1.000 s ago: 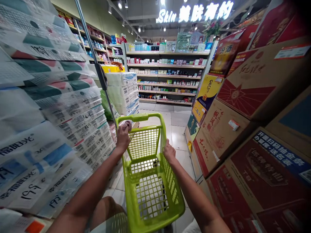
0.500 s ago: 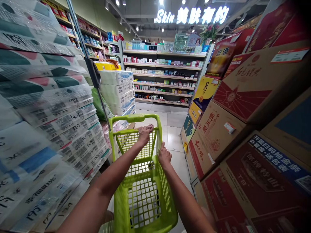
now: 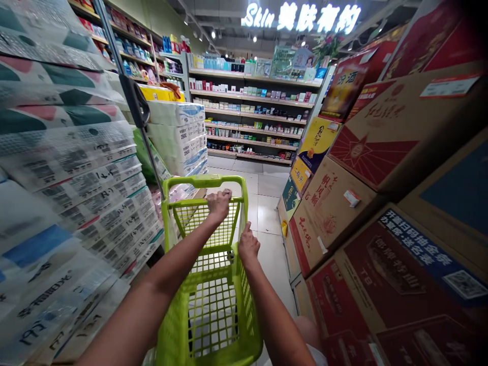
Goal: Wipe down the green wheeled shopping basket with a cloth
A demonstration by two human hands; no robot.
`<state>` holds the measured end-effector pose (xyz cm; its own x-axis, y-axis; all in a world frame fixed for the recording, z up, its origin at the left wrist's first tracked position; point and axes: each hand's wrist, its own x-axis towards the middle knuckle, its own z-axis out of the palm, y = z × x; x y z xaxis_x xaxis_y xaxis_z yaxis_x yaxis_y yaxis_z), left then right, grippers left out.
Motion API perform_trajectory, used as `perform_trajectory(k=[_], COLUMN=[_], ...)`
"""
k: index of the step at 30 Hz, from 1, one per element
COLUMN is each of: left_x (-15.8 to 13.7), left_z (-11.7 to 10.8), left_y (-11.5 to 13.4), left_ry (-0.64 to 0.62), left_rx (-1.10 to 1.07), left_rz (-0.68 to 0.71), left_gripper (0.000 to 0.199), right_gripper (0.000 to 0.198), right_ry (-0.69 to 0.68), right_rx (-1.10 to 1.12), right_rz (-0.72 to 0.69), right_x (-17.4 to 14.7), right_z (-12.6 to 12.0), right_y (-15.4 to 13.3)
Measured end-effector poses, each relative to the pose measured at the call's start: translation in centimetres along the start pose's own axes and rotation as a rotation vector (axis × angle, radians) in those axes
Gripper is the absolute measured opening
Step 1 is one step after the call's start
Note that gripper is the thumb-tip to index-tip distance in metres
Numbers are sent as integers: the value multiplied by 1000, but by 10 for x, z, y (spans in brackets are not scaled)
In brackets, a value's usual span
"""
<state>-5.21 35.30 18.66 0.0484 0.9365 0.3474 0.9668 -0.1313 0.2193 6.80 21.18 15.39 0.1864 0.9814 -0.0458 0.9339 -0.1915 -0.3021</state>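
A lime-green plastic shopping basket cart (image 3: 224, 277) with grid walls stands upright in the aisle in front of me, nothing lying in its basket. My left hand (image 3: 219, 205) is closed around the bar below the handle loop at the cart's far end, knuckles up. My right hand (image 3: 249, 246) grips the upper part of the cart's right side, fingers wrapped over the edge. A long grey pole with a black fitting (image 3: 138, 104) rises at the cart's left corner.
Stacked toilet-paper packs (image 3: 76, 137) wall the left side, with more paper bundles (image 3: 185, 134) ahead. Liquor cartons (image 3: 351, 198) rise close on the right. Cosmetics shelves (image 3: 251, 109) cross the far end under a lit sign (image 3: 301, 18). Pale floor tiles (image 3: 267, 203) run between.
The cart and both my hands appear slightly further left in view. The left stacks and right cartons have shifted slightly left too. Both hands keep their hold.
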Motion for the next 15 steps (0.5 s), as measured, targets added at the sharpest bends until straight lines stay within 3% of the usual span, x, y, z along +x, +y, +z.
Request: perform_trajectory(k=[3, 5, 7, 10, 13, 15], left_x=[5, 0, -13, -39, -55, -52], left_z=[18, 29, 43, 64, 75, 74], left_y=[47, 49, 31, -13, -40, -40], left_ry=[-11, 77, 155, 139, 91, 117], left_rx=[-90, -150, -203, -216, -154, -124], left_rz=[133, 228, 363, 552, 598, 588], left_gripper=[42, 54, 66, 65, 48, 40], right_gripper=[74, 72, 72, 78, 81, 80], right_ry=[20, 26, 23, 18, 21, 23], right_rx=[-14, -21, -25, -30, -31, -28], right_rz=[-3, -3, -2, -6, -15, -22], right_x=[-1, -1, -1, -2, -2, -1], right_z=[-2, -4, -6, -6, -3, -2], right_y=[2, 5, 8, 10, 8, 7])
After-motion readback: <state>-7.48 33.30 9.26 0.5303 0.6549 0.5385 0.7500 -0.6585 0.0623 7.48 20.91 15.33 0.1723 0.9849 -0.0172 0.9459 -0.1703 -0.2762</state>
